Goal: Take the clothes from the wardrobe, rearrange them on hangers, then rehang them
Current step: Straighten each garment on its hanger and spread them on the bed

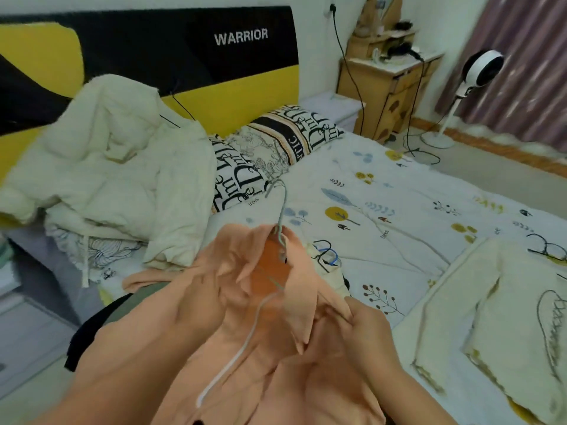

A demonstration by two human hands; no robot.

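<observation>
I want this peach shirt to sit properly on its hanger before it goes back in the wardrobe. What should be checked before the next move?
1. Hanger hook pokes out through the peach shirt collar: ok.
2. Left hand grips the shirt's shoulder: ok.
3. Right hand pinches the collar edge: ok.
4. Both hanger arms seated in the shoulders: cannot tell, fabric hides them.
5. Collar lying flat: not ok, it is rumpled.
6. Buttons fastened: cannot tell.

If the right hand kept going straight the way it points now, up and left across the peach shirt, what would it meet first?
Most likely the grey wire hanger inside the peach collared shirt. The right hand pinches the collar fabric and points toward the hanger's neck. Depth is hard to judge, so loose fabric might come first.
</observation>
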